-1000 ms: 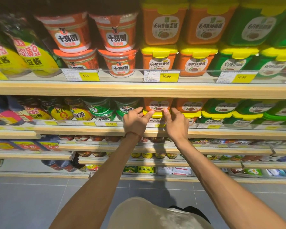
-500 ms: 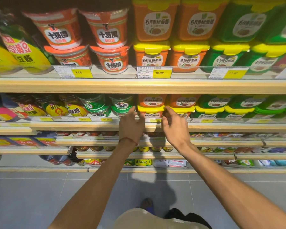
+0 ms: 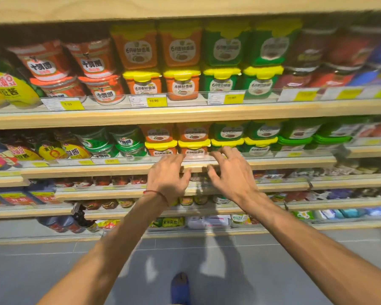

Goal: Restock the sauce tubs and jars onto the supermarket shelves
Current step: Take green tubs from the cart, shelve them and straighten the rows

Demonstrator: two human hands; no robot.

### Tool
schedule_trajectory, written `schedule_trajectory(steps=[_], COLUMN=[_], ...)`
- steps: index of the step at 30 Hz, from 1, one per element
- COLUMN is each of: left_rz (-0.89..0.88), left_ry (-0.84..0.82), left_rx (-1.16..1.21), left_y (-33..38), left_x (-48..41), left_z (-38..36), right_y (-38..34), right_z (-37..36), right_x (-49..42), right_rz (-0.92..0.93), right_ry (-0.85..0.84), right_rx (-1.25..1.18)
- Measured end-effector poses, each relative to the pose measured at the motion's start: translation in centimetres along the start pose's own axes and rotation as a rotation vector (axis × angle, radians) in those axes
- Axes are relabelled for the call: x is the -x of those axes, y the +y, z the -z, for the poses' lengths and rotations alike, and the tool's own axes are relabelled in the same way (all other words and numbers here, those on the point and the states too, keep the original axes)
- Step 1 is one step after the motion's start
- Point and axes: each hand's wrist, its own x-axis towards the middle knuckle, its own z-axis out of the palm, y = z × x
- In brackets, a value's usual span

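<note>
Orange sauce tubs (image 3: 193, 148) with yellow lids stand upright on the middle shelf (image 3: 273, 165), labels facing outward, stacked two high in two columns; the upper tubs sit on the lids of the lower ones. To their right, green tubs (image 3: 260, 144) with yellow and green lids stand in the same two-tier stack. To their left, green round tubs (image 3: 128, 143) stand upright, then yellow-labelled pouches (image 3: 51, 150) lean at a tilt.

Both arms reach forward from the near edge toward this shelf. The left hand (image 3: 166, 180) is palm-down in front of the shelf lip, fingers loosely spread and empty, a red cord (image 3: 156, 193) around the wrist. The right hand (image 3: 232, 175) is also palm-down, fingers splayed and curled, empty; its fingertips (image 3: 223, 150) lie at the shelf's front edge just before the lower orange and green tubs. Whether they touch a tub cannot be told because of blur.

The upper shelf (image 3: 185, 114) carries red round tubs (image 3: 97, 71) at left, orange and green square tubs at centre, all upright in two tiers, with yellow price tags (image 3: 156, 101) along its rail. Lower shelves hold small jars and packets, too blurred to identify. A blue shoe (image 3: 180, 287) shows on the grey floor.
</note>
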Motion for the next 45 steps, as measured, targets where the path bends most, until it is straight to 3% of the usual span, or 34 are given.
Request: schedule_trajectory(steps=[11,25,37,45], left_rz=[-0.063,-0.128,-0.158,-0.073], left_ry=[0.176,0.303,0.231,0.130], left_rx=[-0.082,-0.081,0.112,0.381], left_y=[18.9,31.1,34.2,35.5], left_x=[2.4,-2.1,-11.0,-16.9], left_z=[6.3,14.4,10.9,5.7], right_y=[12.4,19.0,24.5,28.3], right_z=[15.5,29.2,27.7,24.4], right_x=[7.1,4.8,-0.8,-4.4], right_rz=[0.080,0.131,0.020,-0.126], right_ry=[0.179,0.412,0.339,0.239], right_rx=[0.036,0.021,0.029,-0.195])
